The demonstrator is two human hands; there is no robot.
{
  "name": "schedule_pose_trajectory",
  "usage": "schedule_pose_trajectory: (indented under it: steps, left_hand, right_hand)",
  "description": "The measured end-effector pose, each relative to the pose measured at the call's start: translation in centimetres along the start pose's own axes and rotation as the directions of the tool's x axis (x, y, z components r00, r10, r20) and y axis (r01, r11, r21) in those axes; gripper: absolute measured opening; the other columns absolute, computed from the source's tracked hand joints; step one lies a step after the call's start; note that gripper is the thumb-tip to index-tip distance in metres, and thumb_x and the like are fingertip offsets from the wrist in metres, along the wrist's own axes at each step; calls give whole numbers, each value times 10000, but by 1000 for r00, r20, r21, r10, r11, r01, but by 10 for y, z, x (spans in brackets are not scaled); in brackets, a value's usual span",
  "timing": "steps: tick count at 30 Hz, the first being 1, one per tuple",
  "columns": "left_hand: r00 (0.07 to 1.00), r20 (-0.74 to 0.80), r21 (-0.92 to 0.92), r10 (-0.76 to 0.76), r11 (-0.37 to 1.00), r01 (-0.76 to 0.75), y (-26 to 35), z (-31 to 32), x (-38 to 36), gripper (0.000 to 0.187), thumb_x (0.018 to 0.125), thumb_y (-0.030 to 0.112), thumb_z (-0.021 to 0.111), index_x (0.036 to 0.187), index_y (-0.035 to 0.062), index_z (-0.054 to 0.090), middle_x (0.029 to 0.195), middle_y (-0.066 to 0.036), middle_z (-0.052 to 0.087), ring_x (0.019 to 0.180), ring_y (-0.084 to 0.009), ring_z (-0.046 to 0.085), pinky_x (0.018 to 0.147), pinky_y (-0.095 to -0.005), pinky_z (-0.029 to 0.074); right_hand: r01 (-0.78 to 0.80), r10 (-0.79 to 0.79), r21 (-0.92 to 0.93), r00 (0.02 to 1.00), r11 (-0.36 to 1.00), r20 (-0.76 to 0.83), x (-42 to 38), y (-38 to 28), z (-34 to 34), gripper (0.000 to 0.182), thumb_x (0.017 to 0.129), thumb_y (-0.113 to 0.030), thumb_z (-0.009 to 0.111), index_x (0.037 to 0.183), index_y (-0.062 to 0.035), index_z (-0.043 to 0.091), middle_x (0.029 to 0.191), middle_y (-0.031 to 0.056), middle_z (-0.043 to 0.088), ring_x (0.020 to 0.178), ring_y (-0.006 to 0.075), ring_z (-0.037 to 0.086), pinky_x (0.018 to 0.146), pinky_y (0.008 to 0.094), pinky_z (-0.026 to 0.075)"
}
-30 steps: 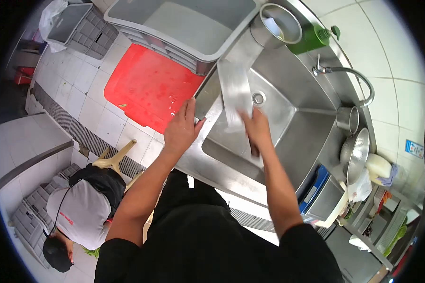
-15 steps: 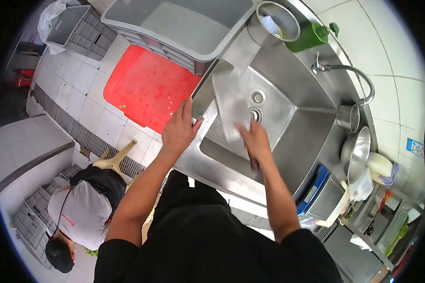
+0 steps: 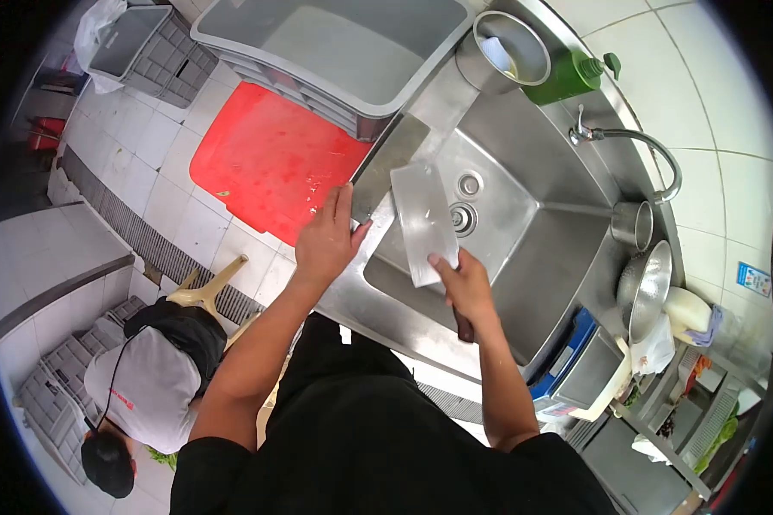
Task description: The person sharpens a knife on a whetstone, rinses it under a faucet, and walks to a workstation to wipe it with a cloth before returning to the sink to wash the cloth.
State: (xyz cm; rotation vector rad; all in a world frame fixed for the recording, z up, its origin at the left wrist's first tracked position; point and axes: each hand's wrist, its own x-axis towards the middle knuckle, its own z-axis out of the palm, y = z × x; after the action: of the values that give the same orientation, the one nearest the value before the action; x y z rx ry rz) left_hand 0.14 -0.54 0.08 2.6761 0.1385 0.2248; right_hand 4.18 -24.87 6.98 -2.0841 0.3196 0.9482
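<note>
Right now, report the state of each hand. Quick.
Left hand: fingers loosely closed, resting on the sink's rim, holding nothing that shows.
Right hand: closed on the handle of a cleaver, blade flat over the sink basin.

Cleaver (image 3: 423, 221) and right hand (image 3: 464, 287) now nearer the sink's (image 3: 567, 249) front rim, away from its drain.
</note>
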Motion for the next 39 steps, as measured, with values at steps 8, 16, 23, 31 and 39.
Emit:
schedule_pose_trajectory:
  steps: [8, 16, 23, 31, 39]
  left_hand:
    - [999, 21, 4, 25, 1000, -26, 7, -2, -2, 721, 862, 372, 706, 1408, 12, 404, 1293, -200, 565, 942, -322, 677, 708, -394, 583]
    - [999, 40, 44, -11, 999, 9, 4, -2, 0, 744, 845, 377, 724, 1415, 19, 408, 1311, -204, 560, 935, -327, 682, 703, -403, 584]
    - [1000, 9, 18, 29, 999, -29, 4, -2, -1, 730, 858, 372, 712, 1417, 18, 405, 1312, -205, 559, 932, -329, 681, 698, -401, 587]
    - [999, -9, 30, 35, 999, -34, 2, 0, -2, 719, 870, 386, 695, 1415, 17, 405, 1300, -202, 567, 933, -322, 681, 691, -392, 586]
    - [998, 67, 1, -19, 1000, 19, 5, -3, -4, 728, 876, 370, 693, 1433, 20, 380, 1326, -215, 547, 995, -350, 660, 739, -414, 578]
  right_hand:
    - [352, -398, -192, 854, 916, -335, 131, -105, -21, 477, 911, -424, 624, 1026, 39, 609, 724, 181, 644, 631, 275, 665, 627, 411, 506]
    - [200, -206, -67, 971, 978, -122, 1, -6, 2, 409, 926, -375, 647, 1018, 23, 636, 605, 64, 576, 463, 143, 548, 455, 333, 447]
    - [384, -407, -136, 864, 913, -295, 138, -109, -15, 470, 911, -432, 648, 971, 32, 605, 591, 81, 557, 479, 173, 570, 481, 357, 459]
    - [8, -9, -46, 1000, 999, -20, -20, -24, 2, 449, 929, -386, 628, 1082, 37, 631, 823, 218, 668, 723, 330, 660, 675, 420, 509]
    - [366, -431, -258, 859, 894, -276, 132, -97, -14, 489, 918, -441, 634, 960, 45, 607, 697, 182, 626, 585, 290, 624, 613, 411, 494]
